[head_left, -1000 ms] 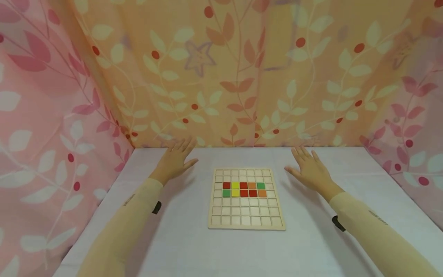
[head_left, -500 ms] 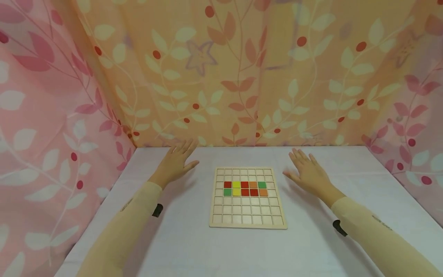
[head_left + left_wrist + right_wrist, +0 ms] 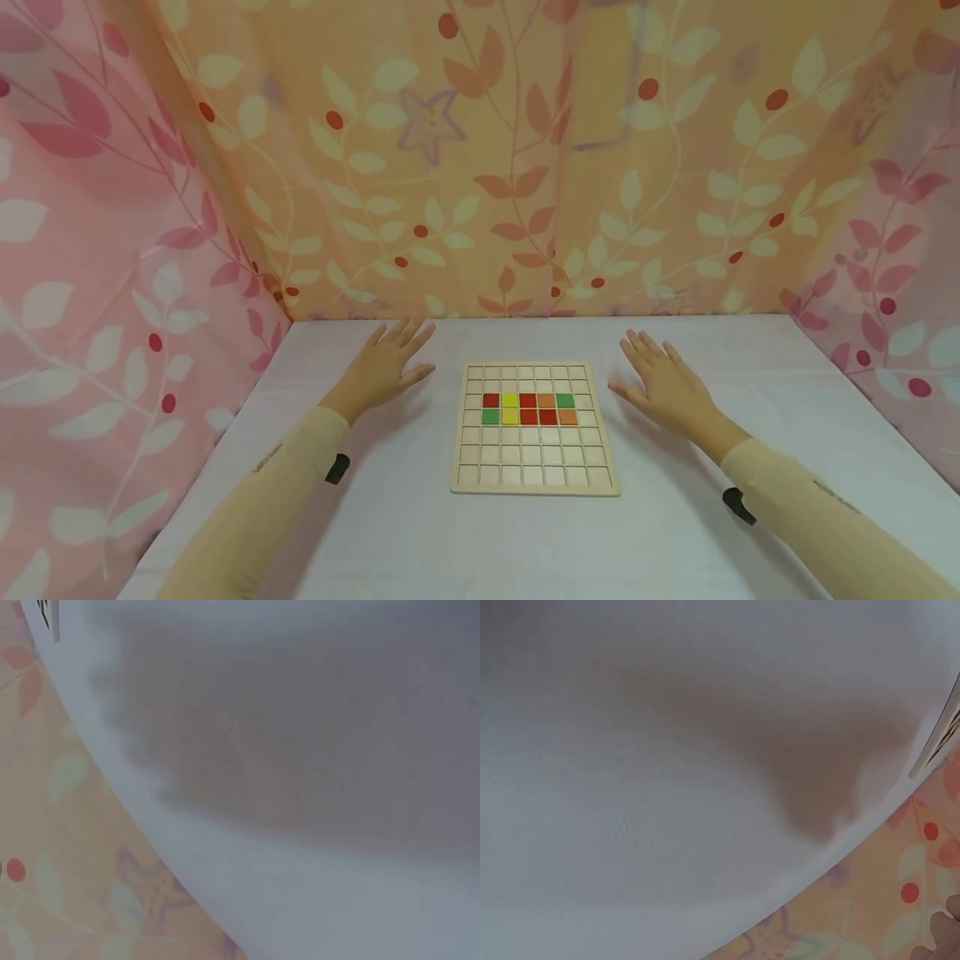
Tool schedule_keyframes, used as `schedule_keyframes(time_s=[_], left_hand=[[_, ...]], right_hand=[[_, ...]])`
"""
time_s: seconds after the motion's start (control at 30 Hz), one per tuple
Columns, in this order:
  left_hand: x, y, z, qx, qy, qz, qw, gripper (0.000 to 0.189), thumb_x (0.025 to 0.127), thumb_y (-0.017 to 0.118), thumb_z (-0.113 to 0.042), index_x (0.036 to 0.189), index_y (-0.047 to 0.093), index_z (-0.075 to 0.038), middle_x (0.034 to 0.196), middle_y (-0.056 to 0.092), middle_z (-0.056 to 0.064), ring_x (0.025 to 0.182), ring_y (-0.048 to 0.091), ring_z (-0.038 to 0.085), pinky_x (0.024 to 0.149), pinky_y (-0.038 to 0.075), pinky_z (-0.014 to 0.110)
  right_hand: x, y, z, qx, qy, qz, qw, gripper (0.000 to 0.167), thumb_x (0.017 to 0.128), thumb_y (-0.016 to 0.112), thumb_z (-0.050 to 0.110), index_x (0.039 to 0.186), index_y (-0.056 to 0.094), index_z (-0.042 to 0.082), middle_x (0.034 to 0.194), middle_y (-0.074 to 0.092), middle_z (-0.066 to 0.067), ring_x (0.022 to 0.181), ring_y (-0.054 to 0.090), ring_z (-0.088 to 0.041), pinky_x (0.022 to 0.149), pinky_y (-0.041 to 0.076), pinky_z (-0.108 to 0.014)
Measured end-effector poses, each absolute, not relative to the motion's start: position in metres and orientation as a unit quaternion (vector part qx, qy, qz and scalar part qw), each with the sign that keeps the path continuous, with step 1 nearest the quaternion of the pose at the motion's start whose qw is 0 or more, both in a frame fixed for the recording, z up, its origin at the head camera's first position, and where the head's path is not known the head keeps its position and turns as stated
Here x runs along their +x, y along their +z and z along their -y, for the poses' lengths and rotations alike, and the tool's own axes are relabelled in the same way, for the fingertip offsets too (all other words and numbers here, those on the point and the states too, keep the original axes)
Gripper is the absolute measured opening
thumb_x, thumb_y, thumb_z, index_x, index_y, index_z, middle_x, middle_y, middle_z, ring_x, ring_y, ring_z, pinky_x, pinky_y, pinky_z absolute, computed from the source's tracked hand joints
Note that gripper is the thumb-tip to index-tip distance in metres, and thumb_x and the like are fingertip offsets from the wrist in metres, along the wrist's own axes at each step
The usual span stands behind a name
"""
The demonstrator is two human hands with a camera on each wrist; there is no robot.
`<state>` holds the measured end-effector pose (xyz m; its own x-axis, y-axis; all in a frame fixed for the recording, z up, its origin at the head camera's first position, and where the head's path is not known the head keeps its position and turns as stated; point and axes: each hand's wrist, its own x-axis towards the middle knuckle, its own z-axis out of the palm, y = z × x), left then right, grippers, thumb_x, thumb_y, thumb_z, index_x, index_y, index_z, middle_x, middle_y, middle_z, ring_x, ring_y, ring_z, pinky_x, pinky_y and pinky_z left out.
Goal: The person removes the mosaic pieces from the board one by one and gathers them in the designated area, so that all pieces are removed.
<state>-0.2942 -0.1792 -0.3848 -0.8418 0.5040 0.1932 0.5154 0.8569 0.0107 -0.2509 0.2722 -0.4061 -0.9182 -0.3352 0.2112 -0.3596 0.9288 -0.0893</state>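
My left hand (image 3: pixel 381 367) hovers over the table to the left of a square wooden grid board (image 3: pixel 532 457), palm down, fingers straight and thumb apart. On the board's other side my right hand (image 3: pixel 670 387) is held the same way, touching nothing. Two rows of coloured square tiles fill part of the grid: red (image 3: pixel 527 401), yellow (image 3: pixel 510 416), green (image 3: pixel 491 416) and orange (image 3: pixel 568 417). The left wrist view has only a hand's shadow and a board corner (image 3: pixel 51 621). Fingertips (image 3: pixel 946 939) show at the right wrist view's lower right, near the board's edge (image 3: pixel 934 742).
A white cloth covers the table (image 3: pixel 420 542). Behind it hangs an orange leaf-patterned curtain (image 3: pixel 510 167). Pink patterned cloth walls stand at the left (image 3: pixel 90 333) and right (image 3: pixel 900 275).
Both hands have drifted slightly towards the board and a little nearer the body. The board and its tiles stay as they were.
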Motion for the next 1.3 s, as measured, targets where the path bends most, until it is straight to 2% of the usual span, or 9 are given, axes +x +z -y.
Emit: schedule_keyframes(time_s=[0.4,0.5,0.73,0.93,1.03,1.17,1.3], left_hand=[[-0.285,-0.393,0.165,-0.263,-0.143,0.951,0.081,0.071,0.099,0.056,-0.046,0.157,0.030,-0.014,0.166,0.020,0.009,0.152,0.021,0.035,0.124,0.019,0.057],[-0.284,-0.396,0.160,-0.261,-0.164,0.948,0.075,0.072,0.098,0.057,-0.047,0.157,0.031,-0.015,0.165,0.022,0.009,0.152,0.022,0.035,0.123,0.022,0.057],[-0.279,-0.404,0.149,-0.213,-0.255,0.943,0.039,0.077,0.095,0.063,-0.047,0.158,0.028,-0.021,0.167,0.020,0.002,0.152,0.023,0.031,0.121,0.027,0.057],[-0.276,-0.406,0.144,-0.181,-0.328,0.927,0.021,0.078,0.093,0.069,-0.040,0.157,0.029,-0.022,0.166,0.022,0.003,0.151,0.025,0.031,0.122,0.025,0.055],[-0.274,-0.408,0.142,-0.166,-0.355,0.920,0.014,0.077,0.093,0.069,-0.037,0.157,0.029,-0.022,0.166,0.022,0.004,0.149,0.030,0.033,0.119,0.031,0.055],[-0.272,-0.409,0.139,-0.142,-0.391,0.910,-0.007,0.076,0.093,0.068,-0.042,0.156,0.032,-0.021,0.166,0.022,0.003,0.146,0.036,0.034,0.114,0.039,0.052],[-0.272,-0.411,0.137,-0.113,-0.426,0.897,-0.028,0.079,0.090,0.069,-0.049,0.155,0.036,-0.019,0.165,0.024,0.004,0.150,0.030,0.029,0.116,0.038,0.049]], right_hand=[[-0.241,-0.410,-0.261,0.181,0.132,0.969,0.105,0.082,0.094,0.063,0.047,0.153,0.032,0.000,0.162,0.024,-0.022,0.148,0.025,-0.042,0.120,0.023,-0.059],[-0.237,-0.408,-0.255,0.172,0.153,0.968,0.098,0.083,0.094,0.063,0.049,0.154,0.030,0.001,0.163,0.023,-0.021,0.149,0.025,-0.041,0.120,0.024,-0.058],[-0.229,-0.402,-0.244,0.151,0.205,0.965,0.064,0.089,0.093,0.062,0.054,0.157,0.024,0.006,0.165,0.016,-0.018,0.149,0.024,-0.043,0.114,0.032,-0.064],[-0.226,-0.400,-0.238,0.138,0.244,0.958,0.054,0.093,0.091,0.065,0.055,0.158,0.023,0.006,0.166,0.015,-0.017,0.148,0.024,-0.044,0.115,0.028,-0.065],[-0.225,-0.401,-0.236,0.133,0.261,0.955,0.051,0.092,0.090,0.067,0.053,0.157,0.024,0.007,0.166,0.015,-0.018,0.148,0.024,-0.045,0.115,0.028,-0.066],[-0.224,-0.401,-0.233,0.129,0.287,0.948,0.052,0.091,0.088,0.071,0.047,0.157,0.027,0.006,0.165,0.017,-0.019,0.147,0.024,-0.047,0.114,0.028,-0.067],[-0.223,-0.401,-0.231,0.124,0.307,0.942,0.048,0.092,0.087,0.073,0.045,0.156,0.027,0.006,0.165,0.019,-0.018,0.147,0.024,-0.047,0.114,0.027,-0.069]])
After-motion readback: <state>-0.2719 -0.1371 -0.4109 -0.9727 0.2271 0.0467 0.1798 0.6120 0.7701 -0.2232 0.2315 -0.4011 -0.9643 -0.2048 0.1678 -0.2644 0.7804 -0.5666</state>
